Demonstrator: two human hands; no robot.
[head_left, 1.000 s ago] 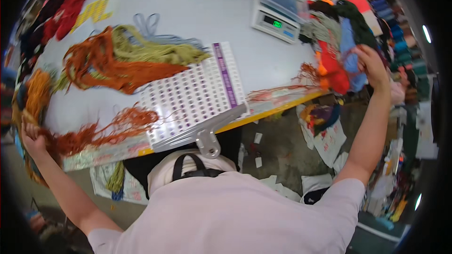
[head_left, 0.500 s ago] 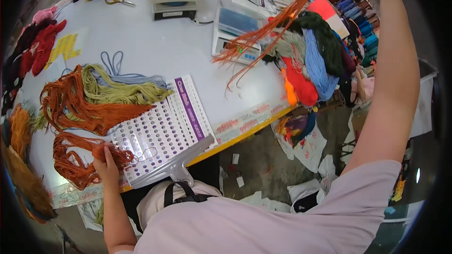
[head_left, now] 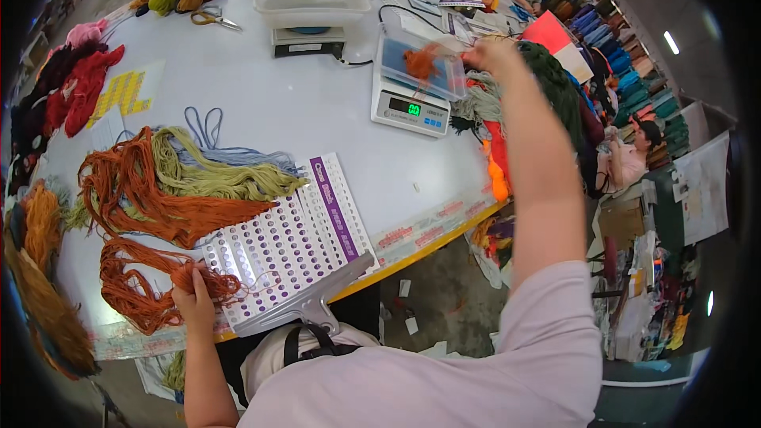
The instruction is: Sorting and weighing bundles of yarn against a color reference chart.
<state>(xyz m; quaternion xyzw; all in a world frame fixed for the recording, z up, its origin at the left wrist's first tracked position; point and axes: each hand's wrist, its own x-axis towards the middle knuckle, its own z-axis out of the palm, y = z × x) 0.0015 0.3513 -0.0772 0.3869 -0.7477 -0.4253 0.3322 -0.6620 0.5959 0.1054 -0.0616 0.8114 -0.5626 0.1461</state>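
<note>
My left hand [head_left: 196, 307] is closed round part of a rust-orange thread skein [head_left: 131, 285] near the table's front edge. Its loops spread left of a white punched thread card [head_left: 273, 250], whose near end sits under a large clear clip [head_left: 313, 301]. Beyond lie a larger rust-orange hank [head_left: 127, 174], a pale green hank [head_left: 214, 165] and a grey-blue one [head_left: 208, 130]. My right hand [head_left: 493, 57], blurred, reaches to a digital scale [head_left: 412, 111] with a clear tray. A small rust-orange thread bunch [head_left: 422, 62] shows over the tray beside that hand; its grip is unclear.
Behind stands a second scale [head_left: 309, 41] bearing a clear plastic tub [head_left: 311, 0]. Scissors [head_left: 216, 20] lie to its left. Red hanks [head_left: 91, 83] line the left side; dark green hanks [head_left: 547, 79] crowd the right. Two people are visible farther right.
My right arm has come down and inward from high on the right. The long rust-orange strands it trailed are now a small bunch over the scale tray. My left hand keeps its hold.
</note>
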